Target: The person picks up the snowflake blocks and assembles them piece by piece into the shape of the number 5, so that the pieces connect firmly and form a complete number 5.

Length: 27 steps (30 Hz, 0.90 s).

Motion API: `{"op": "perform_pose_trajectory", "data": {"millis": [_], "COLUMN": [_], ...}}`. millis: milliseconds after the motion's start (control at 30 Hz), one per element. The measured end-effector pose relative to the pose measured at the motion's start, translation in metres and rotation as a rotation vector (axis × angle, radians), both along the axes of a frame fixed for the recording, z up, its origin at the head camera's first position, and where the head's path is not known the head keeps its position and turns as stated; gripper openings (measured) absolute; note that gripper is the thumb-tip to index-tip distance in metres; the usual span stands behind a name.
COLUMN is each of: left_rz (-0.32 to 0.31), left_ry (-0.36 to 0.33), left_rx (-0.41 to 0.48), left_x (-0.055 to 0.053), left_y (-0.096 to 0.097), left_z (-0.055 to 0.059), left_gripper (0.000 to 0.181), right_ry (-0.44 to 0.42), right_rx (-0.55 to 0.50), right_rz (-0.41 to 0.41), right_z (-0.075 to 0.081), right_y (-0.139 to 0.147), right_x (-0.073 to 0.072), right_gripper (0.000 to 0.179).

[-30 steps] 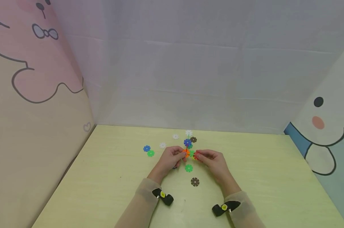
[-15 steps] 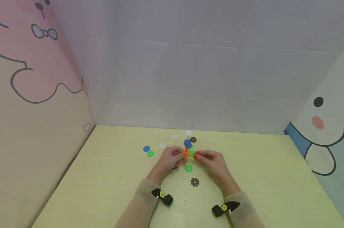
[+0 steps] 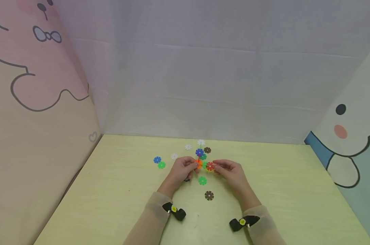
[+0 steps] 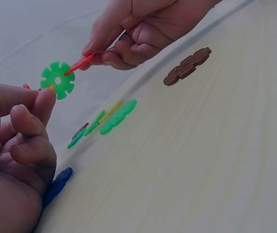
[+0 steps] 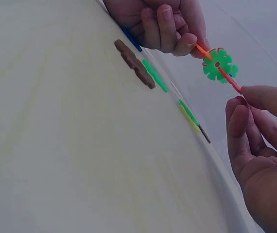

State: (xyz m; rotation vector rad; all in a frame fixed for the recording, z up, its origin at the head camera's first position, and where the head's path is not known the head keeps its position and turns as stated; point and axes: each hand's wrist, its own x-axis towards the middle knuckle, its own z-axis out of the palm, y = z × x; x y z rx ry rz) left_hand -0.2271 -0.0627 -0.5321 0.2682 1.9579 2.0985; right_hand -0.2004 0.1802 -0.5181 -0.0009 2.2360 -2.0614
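My left hand (image 3: 182, 168) pinches an orange notched plastic disc (image 3: 198, 164) between thumb and forefinger. A green notched disc (image 4: 58, 80) is slotted upright between the orange disc and a red notched disc (image 3: 210, 166). My right hand (image 3: 232, 173) pinches the red disc at its outer edge, thumb against fingertips. From the orange disc a linked row runs away from me, with a blue disc (image 3: 199, 152) and a white disc (image 3: 201, 142) at its far end. Both wrist views show the held chain raised above the table.
Loose discs lie around the hands: a green disc (image 3: 202, 180), a brown disc (image 3: 209, 195) nearer me, and another brown disc (image 3: 207, 150) behind. To the left are a blue disc (image 3: 157, 160), a green disc (image 3: 161, 165) and white discs (image 3: 174, 156). A curtain (image 3: 185, 85) backs the table.
The red disc shows more of its face now, with my right fingers drawn slightly right toward its edge. The linked discs have shifted a little left.
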Motion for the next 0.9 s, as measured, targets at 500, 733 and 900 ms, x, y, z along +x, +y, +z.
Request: {"op": "perform_pose_trajectory", "data": {"millis": [500,733,900], "left_rz": [0.101,0.08,0.068], "left_ry": [-0.011,-0.025,-0.032], "left_rx": [0.018,0.034,0.04], "left_x": [-0.001,-0.002,-0.001], "left_y": [-0.002,-0.002,-0.001], "left_z": [-0.002,-0.003,-0.002], "left_gripper": [0.013,0.011,0.01], "right_ry": [0.07,0.127,0.161], "right_rx": [0.321,0.509,0.552], "right_rz": [0.609,0.672,0.648], "right_z": [0.015,0.019,0.02], "right_y": [0.024,0.013,0.009], "right_x": [0.007,0.015,0.017], "right_gripper": [0.038,0.042,0.032]}}
